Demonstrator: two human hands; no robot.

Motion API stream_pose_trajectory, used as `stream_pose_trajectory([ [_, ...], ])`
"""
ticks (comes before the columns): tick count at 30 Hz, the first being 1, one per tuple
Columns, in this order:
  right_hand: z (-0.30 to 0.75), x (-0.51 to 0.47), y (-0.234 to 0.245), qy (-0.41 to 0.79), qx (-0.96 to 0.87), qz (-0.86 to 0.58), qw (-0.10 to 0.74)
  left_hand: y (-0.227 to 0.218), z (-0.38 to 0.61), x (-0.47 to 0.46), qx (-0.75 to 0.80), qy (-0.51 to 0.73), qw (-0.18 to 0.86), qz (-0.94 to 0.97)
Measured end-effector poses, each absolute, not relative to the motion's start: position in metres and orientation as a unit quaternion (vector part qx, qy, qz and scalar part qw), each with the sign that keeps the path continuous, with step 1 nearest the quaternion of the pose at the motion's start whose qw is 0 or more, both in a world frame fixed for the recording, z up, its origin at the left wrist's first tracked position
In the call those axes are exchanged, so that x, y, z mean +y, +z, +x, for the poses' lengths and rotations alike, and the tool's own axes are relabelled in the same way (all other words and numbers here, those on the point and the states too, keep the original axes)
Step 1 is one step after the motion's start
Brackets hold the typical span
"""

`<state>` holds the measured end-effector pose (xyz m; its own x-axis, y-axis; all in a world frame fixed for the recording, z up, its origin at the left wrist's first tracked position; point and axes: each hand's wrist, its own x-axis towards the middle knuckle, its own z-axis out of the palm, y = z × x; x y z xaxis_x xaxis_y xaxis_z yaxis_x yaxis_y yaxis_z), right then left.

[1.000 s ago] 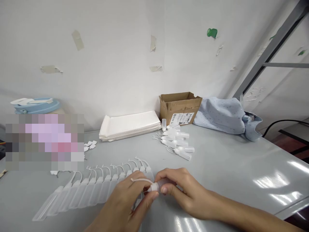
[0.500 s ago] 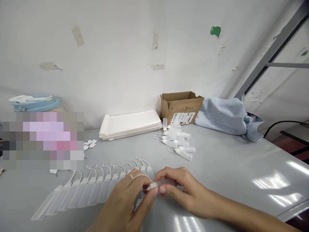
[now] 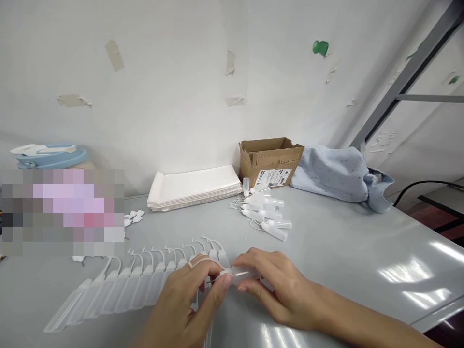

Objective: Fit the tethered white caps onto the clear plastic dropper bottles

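Over the table, my left hand pinches the cap, seemingly seated, of a bottle, my right hand gripping its body, a row set out leftward, a loose pile beyond.

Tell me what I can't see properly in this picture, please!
All in the head view:
Held bottle: right end, hidden by the right hand; white top, partly behind the left hand.
Cardboard box: its floor, hidden by its sides.
Label: print too small.
Pixelated patch: whatever lies behind it.
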<state>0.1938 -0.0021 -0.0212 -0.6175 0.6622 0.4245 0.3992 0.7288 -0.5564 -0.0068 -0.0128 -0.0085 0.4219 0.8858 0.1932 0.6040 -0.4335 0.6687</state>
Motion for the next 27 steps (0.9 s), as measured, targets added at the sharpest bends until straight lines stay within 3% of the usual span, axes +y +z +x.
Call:
stream_pose_trajectory([
  [8, 0.193, -0.002, -0.016, 0.249, -0.866, -0.304, 0.311, -0.012, -0.007, -0.013, 0.452, 0.273, 0.245, 0.813],
  [15, 0.195, 0.004, -0.006, 0.523, -0.730, -0.356, 0.258, -0.023, -0.006, -0.014, 0.339, 0.374, 0.129, 0.854],
  [18, 0.193, 0.006, -0.006, 0.552, -0.707, -0.363, 0.251, -0.024, -0.005, -0.013, 0.325, 0.382, 0.110, 0.858],
  [22, 0.193, 0.009, -0.011, 0.414, -0.775, -0.380, 0.289, -0.023, -0.006, -0.011, 0.374, 0.378, 0.098, 0.841],
  [27, 0.216, 0.039, -0.023, 0.079, -0.828, -0.428, 0.355, -0.014, -0.019, 0.001, 0.519, 0.339, 0.061, 0.782],
])
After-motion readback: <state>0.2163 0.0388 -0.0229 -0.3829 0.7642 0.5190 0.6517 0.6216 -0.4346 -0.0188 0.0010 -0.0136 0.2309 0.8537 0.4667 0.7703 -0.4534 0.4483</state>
